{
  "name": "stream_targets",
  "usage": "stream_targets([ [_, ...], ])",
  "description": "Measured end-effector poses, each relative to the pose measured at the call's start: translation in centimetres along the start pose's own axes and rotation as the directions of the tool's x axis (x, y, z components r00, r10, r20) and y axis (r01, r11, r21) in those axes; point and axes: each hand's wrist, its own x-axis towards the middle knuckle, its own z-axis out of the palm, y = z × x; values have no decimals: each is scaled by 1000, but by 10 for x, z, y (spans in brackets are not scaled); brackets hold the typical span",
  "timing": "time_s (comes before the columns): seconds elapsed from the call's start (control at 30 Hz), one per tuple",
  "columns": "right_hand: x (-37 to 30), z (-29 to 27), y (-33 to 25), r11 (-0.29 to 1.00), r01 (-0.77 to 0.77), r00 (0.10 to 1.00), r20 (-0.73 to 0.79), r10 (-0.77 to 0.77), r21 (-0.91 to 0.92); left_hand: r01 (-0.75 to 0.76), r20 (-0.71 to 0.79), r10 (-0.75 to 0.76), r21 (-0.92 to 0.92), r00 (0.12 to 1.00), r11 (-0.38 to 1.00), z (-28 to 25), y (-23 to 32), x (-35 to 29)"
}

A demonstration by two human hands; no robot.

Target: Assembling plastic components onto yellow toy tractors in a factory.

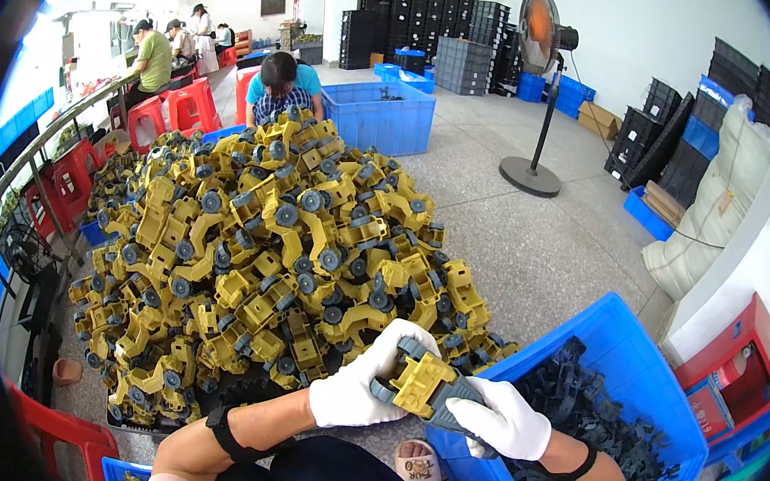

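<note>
In a white glove, my left hand [364, 381] is closed around a yellow toy truck body [420, 386] with grey wheels, held in front of me. My right hand [506, 422], also gloved, grips a dark grey plastic part [451, 404] against the truck's right end. Whether the two pieces are joined I cannot tell. Just beyond my left hand rises a big pile of yellow toy trucks [246, 260] with grey wheels. Under and beyond my right hand stands a blue bin [612, 320] holding many loose dark grey plastic parts [564, 394].
A person [279, 89] sits behind the pile, beside another blue bin [373, 116]. A standing fan [544, 99] is on the floor beyond. Red stools [193, 105] line the left, with one red stool [66, 432] close by. Black crates [377, 20] are stacked at the back.
</note>
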Motion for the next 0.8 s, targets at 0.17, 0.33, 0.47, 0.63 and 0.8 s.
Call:
stream_targets([
  [0.17, 10, 7, 8, 975, 142, 976, -141, -166, -170, 180, 9, -181, -165, 983, 970, 2, 5, -4],
  [0.33, 38, 13, -3, 641, 448, 673, -237, -701, -623, 162, -101, -233, -461, 967, 872, 1, 3, -6],
  [0.47, 63, 10, -32, 240, 335, 414, -87, -906, -911, 128, -154, -348, -735, 925, 666, -7, 6, -9],
  [0.63, 93, 7, -26, 340, 508, 409, -125, -904, -791, 44, -172, -314, -814, 934, 580, -5, 8, -2],
  [0.8, 106, 17, -20, 669, 571, 679, -185, -711, -475, 36, -169, -311, -829, 935, 558, -12, 21, -3],
])
